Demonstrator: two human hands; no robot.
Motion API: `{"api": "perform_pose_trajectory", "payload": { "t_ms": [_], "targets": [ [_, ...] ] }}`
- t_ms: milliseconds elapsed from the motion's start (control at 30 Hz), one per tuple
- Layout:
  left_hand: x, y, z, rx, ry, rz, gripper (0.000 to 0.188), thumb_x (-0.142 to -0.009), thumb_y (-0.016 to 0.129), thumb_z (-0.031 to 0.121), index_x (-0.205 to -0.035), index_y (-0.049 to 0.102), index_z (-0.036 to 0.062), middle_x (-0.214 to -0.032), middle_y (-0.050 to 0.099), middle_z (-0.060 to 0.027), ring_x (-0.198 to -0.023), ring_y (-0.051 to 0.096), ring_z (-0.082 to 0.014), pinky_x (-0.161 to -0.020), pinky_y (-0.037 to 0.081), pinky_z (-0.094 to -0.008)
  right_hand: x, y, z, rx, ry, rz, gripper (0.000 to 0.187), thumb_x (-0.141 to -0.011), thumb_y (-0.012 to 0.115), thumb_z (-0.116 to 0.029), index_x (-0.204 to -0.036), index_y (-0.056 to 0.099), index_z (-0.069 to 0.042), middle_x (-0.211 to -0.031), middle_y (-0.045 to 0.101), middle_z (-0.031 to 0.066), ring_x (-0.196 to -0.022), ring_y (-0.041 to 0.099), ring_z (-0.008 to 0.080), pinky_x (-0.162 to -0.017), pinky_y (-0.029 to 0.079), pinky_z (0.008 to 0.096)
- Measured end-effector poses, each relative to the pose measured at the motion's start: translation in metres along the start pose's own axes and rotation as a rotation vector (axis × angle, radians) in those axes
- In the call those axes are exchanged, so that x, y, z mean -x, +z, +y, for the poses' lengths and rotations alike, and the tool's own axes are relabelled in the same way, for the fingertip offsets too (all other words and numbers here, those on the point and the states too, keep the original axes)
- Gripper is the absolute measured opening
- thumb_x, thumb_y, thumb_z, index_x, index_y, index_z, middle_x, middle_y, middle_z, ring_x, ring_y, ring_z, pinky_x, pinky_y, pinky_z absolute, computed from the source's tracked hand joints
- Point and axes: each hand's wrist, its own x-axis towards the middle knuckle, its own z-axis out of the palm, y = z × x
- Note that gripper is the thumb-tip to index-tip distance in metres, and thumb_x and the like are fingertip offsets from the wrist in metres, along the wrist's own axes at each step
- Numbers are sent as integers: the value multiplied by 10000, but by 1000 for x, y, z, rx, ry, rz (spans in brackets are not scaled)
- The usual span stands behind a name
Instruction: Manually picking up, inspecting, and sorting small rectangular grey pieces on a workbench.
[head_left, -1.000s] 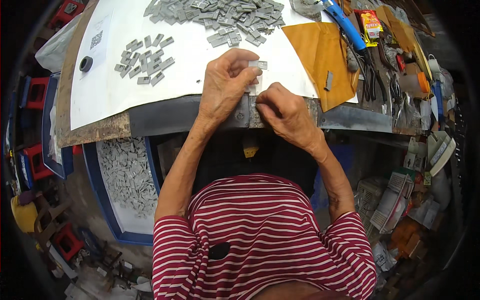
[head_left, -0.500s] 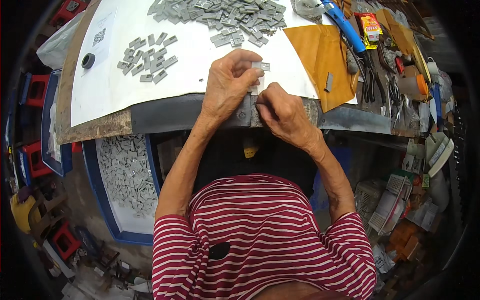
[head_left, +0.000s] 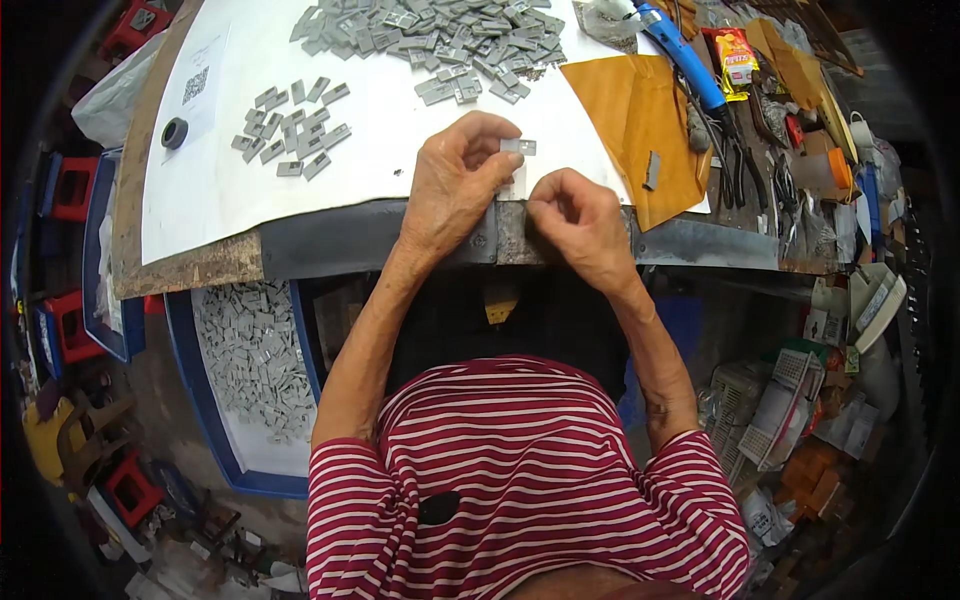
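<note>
My left hand (head_left: 460, 182) pinches a small grey rectangular piece (head_left: 527, 147) with a slot in it, just above the near edge of the white sheet (head_left: 370, 160). Close by on the right, my right hand (head_left: 583, 222) is closed over the table edge, thumb and fingers pressed together; whatever they hold, if anything, is hidden. A large heap of similar grey pieces (head_left: 440, 40) covers the far part of the sheet. To the left lies a smaller scattered group of grey pieces (head_left: 297, 135).
A black ring (head_left: 174, 133) sits at the sheet's left. Brown paper (head_left: 625, 120), a blue-handled tool (head_left: 683, 55), pliers (head_left: 745, 170) and a yellow-red packet (head_left: 734, 62) crowd the right. Below the table, a blue-rimmed tray (head_left: 232, 470) holds many pale pieces.
My right hand has shifted slightly to the right and down, away from the left. My left hand keeps its pinch on the grey piece, a little lower in the picture.
</note>
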Motion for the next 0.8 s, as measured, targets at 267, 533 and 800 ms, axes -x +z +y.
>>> {"api": "perform_pose_trajectory", "payload": {
  "t_ms": [267,533,800],
  "targets": [
    [4,3,3,-49,-60,-4,177,-785,590,44,-944,566,-30,-726,572,-23,-651,527,-62,-585,434,-194,-15,-24,1,-845,295,3,53,-780,550,-3,-770,534,46,-678,536,73,-529,448,73,-439,353,193],
    [3,3,0,-60,-52,-34,182,-785,588,56,-948,572,-24,-725,572,-26,-653,519,-60,-591,428,-196,-19,-27,-1,-952,292,77,84,-786,553,-10,-777,536,72,-685,559,97,-540,485,92,-455,379,201],
    [3,1,0,-44,-57,-47,186,-785,588,60,-951,569,-20,-738,582,-34,-667,533,-71,-611,436,-204,-18,-19,-3,-481,131,170,49,-791,553,7,-788,528,49,-648,565,61,-510,517,83,-451,415,195]
  ]
}}
